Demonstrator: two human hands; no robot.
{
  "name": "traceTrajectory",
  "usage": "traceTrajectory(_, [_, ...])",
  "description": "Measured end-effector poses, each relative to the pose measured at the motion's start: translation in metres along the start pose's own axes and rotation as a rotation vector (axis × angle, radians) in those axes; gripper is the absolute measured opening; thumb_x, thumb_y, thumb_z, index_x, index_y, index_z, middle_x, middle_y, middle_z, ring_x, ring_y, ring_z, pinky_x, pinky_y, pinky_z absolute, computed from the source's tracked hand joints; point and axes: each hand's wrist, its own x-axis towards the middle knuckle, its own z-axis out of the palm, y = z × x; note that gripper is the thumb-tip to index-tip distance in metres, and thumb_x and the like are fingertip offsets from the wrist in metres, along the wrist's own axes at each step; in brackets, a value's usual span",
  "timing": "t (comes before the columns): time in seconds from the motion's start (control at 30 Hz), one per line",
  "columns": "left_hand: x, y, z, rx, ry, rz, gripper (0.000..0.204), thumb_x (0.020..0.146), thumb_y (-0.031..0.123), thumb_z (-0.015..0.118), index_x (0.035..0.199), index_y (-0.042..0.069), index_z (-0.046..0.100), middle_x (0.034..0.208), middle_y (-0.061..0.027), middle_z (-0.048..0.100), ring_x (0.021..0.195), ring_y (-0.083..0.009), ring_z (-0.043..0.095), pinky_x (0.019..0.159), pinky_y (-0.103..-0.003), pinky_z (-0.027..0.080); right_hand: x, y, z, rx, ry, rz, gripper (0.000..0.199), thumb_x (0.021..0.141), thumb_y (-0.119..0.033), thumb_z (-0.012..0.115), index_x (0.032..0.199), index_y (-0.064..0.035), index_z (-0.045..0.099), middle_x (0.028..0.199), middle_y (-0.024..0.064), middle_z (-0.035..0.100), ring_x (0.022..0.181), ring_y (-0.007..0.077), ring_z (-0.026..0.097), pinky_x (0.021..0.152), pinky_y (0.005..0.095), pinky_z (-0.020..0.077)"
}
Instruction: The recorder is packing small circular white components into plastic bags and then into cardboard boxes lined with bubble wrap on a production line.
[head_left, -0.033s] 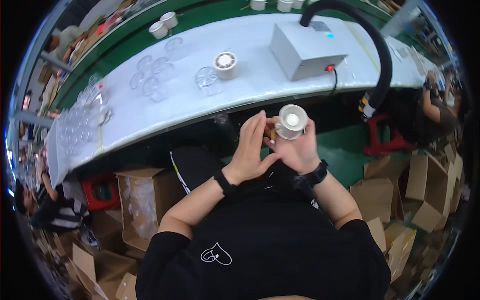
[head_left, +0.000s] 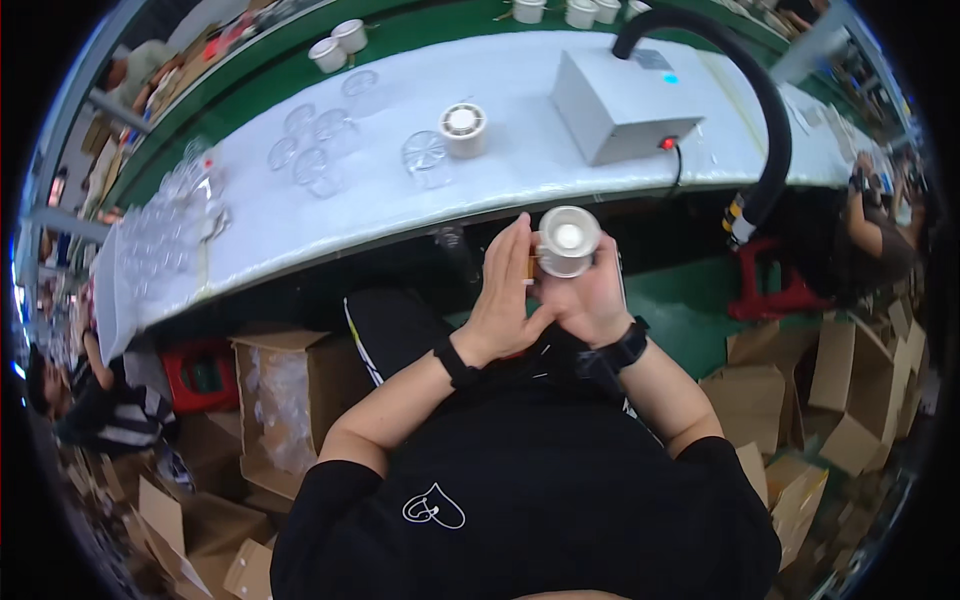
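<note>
A small white round housing (head_left: 568, 243), cup-shaped with a bright disc at its centre, rests in my right hand (head_left: 592, 295). The right fingers curl around its far and left sides. Beside it, my left hand (head_left: 503, 295) has its fingers stretched out together and the thumb apart. The left fingers are close to a short brownish piece (head_left: 531, 268) at the housing's side; whether they touch it I cannot tell. On the bench beyond stands a similar white housing (head_left: 463, 130) with a slotted top, next to a clear plastic round part (head_left: 424, 155).
More clear round parts (head_left: 311, 165) lie on the white-covered bench (head_left: 380, 215), with a heap of clear plastic pieces (head_left: 160, 235) at its left. A grey box (head_left: 628, 110) with a black hose (head_left: 772, 130) stands right. Cardboard boxes (head_left: 290, 415), red stools (head_left: 765, 280) and other people surround me.
The housing and my right hand have shifted slightly left, nearer my left hand. The whole bench sits a little further right and lower in the view.
</note>
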Motion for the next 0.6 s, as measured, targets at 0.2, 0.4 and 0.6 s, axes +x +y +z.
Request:
traceTrajectory(0.2, [-0.013, -0.028, -0.048, -0.209, 0.347, -0.298, 0.06, 0.087, 0.029, 0.061, 0.129, -0.002, 0.033, 0.114, -0.0149, 0.053, 0.106, -0.0254, 0.052, 0.091, -0.036, 0.041, 0.05, 0.04, 0.032, -0.913, -0.095, -0.197, 0.041, 0.088, -0.035, 0.05, 0.116, -0.0061, 0.052, 0.117, 0.0117, 0.053, 0.111, 0.0272, 0.048, 0.096, 0.0405, 0.0359])
traceTrajectory(0.4, [-0.025, -0.03, -0.095, -0.648, 0.305, -0.633, 0.046, 0.092, 0.023, 0.058, 0.124, -0.001, 0.034, 0.107, -0.0116, 0.056, 0.093, -0.0155, 0.055, 0.081, -0.027, 0.045, 0.117, 0.005, 0.074, -2.073, -0.304, -1.174, 0.052, 0.077, -0.02, 0.067, 0.123, -0.0072, 0.047, 0.12, 0.0139, 0.051, 0.115, 0.0308, 0.044, 0.101, 0.0483, 0.0256])
traceTrajectory(0.6, [-0.037, -0.03, -0.065, -0.371, 0.086, -0.699, 0.04, 0.086, 0.018, 0.066, 0.108, 0.0, 0.038, 0.102, -0.0142, 0.056, 0.09, -0.0145, 0.056, 0.078, -0.026, 0.045, 0.097, -0.006, 0.078, -2.074, -0.354, -1.143, 0.065, 0.073, -0.013, 0.07, 0.131, -0.0075, 0.04, 0.123, 0.0137, 0.047, 0.12, 0.0299, 0.043, 0.104, 0.0466, 0.0249])
